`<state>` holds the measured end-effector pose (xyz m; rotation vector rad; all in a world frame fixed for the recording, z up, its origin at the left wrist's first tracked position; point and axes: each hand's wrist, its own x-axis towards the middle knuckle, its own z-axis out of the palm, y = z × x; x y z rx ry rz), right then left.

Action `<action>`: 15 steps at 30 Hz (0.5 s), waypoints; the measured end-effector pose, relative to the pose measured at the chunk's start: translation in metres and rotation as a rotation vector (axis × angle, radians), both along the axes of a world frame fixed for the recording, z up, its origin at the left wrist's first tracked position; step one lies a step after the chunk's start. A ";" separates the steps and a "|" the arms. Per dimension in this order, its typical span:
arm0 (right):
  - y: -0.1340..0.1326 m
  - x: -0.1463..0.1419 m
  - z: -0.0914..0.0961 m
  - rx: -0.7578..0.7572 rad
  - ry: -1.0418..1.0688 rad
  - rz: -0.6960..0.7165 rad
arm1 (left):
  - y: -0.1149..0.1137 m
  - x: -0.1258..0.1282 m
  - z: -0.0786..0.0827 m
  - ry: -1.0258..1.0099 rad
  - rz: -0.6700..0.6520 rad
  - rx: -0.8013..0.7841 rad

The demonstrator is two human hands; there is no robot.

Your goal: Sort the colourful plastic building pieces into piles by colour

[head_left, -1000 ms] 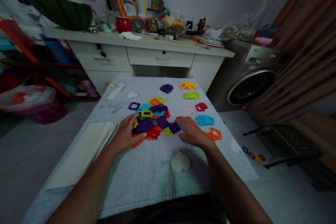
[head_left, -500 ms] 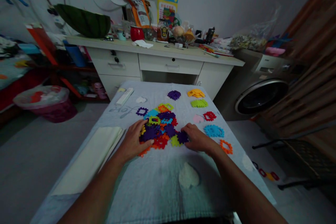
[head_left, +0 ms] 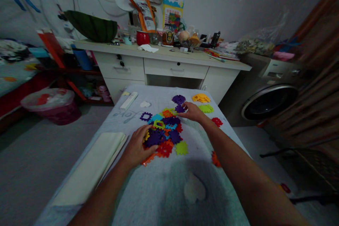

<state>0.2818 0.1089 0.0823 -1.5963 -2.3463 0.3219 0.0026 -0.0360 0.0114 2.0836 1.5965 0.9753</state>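
Observation:
A mixed heap of toothed plastic building pieces lies in the middle of the cloth-covered table. My left hand rests against the heap's left side, thumb and fingers apart, touching the edge pieces. Between the fingertips of my right hand is a purple toothed piece, just in front of the purple pile. A lime square piece lies apart at the heap's near right. Left of the heap is a purple frame piece. My right forearm hides part of the right-hand piles.
Yellow pieces, lime pieces and red pieces lie along the right side. Orange pieces show beside my forearm. A white remote and folded pale cloth are left. A white desk stands behind.
My right hand has carried the purple piece away from me, from beside the lime square to the purple pile. My left hand stays at the heap. The view has shifted slightly.

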 end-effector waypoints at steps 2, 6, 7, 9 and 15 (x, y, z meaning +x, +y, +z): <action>0.022 -0.013 -0.011 0.009 -0.009 -0.081 | 0.002 0.000 -0.002 -0.023 0.000 0.006; 0.052 -0.031 -0.025 0.034 -0.014 -0.244 | 0.005 0.000 -0.005 -0.064 -0.005 0.029; 0.056 -0.034 -0.027 0.035 -0.014 -0.274 | 0.005 0.000 -0.005 -0.070 -0.004 0.036; 0.063 -0.040 -0.030 0.029 -0.011 -0.319 | 0.005 0.000 -0.006 -0.074 -0.003 0.044; 0.074 -0.050 -0.044 0.026 0.075 -0.389 | 0.006 -0.001 -0.008 -0.046 0.009 0.044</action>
